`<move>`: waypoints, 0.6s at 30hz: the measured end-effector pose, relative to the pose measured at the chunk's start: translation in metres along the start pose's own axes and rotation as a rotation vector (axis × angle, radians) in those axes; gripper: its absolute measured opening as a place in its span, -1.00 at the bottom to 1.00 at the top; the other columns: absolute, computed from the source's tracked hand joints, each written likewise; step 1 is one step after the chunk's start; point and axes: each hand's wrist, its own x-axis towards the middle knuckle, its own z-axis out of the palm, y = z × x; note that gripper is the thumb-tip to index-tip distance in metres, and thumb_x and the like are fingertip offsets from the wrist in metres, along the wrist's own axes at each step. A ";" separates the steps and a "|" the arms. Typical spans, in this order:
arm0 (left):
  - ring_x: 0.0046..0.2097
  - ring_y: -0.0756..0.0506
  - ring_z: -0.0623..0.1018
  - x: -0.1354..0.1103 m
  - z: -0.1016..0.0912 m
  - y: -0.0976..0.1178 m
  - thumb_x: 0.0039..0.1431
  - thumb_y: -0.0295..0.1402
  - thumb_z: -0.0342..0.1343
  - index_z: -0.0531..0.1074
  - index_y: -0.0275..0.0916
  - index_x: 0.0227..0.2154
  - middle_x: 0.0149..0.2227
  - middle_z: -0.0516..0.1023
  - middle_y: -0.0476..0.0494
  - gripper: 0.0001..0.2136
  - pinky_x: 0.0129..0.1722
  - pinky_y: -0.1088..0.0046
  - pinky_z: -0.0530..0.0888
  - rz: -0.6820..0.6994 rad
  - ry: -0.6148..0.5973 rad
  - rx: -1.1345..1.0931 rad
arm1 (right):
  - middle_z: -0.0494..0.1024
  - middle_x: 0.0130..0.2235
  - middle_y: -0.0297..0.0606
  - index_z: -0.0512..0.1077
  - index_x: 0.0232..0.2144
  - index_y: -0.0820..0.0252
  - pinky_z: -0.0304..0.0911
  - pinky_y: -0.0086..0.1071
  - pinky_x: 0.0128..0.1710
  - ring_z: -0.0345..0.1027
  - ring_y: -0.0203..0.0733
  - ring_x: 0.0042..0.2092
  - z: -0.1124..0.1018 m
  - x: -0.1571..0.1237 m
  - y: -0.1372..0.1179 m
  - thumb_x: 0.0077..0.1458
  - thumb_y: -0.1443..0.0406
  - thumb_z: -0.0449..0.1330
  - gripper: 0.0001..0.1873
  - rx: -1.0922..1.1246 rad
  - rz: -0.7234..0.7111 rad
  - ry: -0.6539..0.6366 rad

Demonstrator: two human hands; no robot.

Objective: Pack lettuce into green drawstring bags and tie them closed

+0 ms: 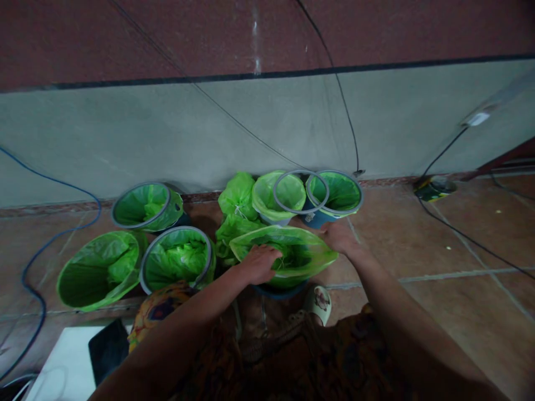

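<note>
A green plastic bin bag (308,238) lines a dark blue bin (282,292) right in front of me, its mouth pulled wide. My left hand (259,263) reaches over the bag's near left side, fingers stretched toward the opening; the fingertips are blurred. At the right corner, my right hand (339,236) pinches the bag's edge, though its fingers are partly hidden. Inside the bag, crumpled green material shows dimly. Just behind, a loose grey ring (279,205) rests across two lined bins, a pale one (261,189) and a blue one (320,219).
More green-lined bins stand at left: one at the back (167,195), one in front with a grey rim (208,245), and a wide one (67,278). Tied green bags (239,192) sit by the wall. A blue cable (44,303) crosses the floor. A phone (107,348) lies on a white surface (62,356).
</note>
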 end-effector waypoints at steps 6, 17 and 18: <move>-0.06 -0.30 0.51 0.002 0.032 0.010 -0.01 -0.50 0.09 0.43 -0.34 -0.09 -0.15 0.56 -0.31 -0.65 0.06 -0.02 0.31 0.021 -0.091 0.157 | 0.55 -0.01 -0.12 0.44 0.01 0.18 0.26 -0.34 -0.02 0.43 -0.08 0.00 0.024 0.018 -0.050 0.18 0.28 0.08 -0.64 -0.016 -0.169 -0.065; -0.20 -0.26 0.59 0.016 0.049 0.000 0.04 -0.49 0.04 0.48 -0.33 -0.29 -0.29 0.58 -0.31 -0.82 -0.18 0.19 0.46 0.040 -0.133 0.146 | 0.50 0.01 -0.02 0.46 0.00 0.16 0.18 -0.10 0.07 0.32 0.10 0.10 0.067 0.063 -0.100 0.15 0.31 0.10 -0.64 -0.112 -0.165 -0.115; -0.20 -0.27 0.59 0.016 0.049 -0.001 0.04 -0.48 0.04 0.48 -0.32 -0.29 -0.30 0.58 -0.32 -0.82 -0.18 0.17 0.47 0.045 -0.129 0.135 | 0.51 -0.01 -0.02 0.47 -0.02 0.16 0.20 -0.12 0.05 0.35 0.07 0.07 0.069 0.064 -0.101 0.16 0.34 0.08 -0.65 -0.114 -0.168 -0.115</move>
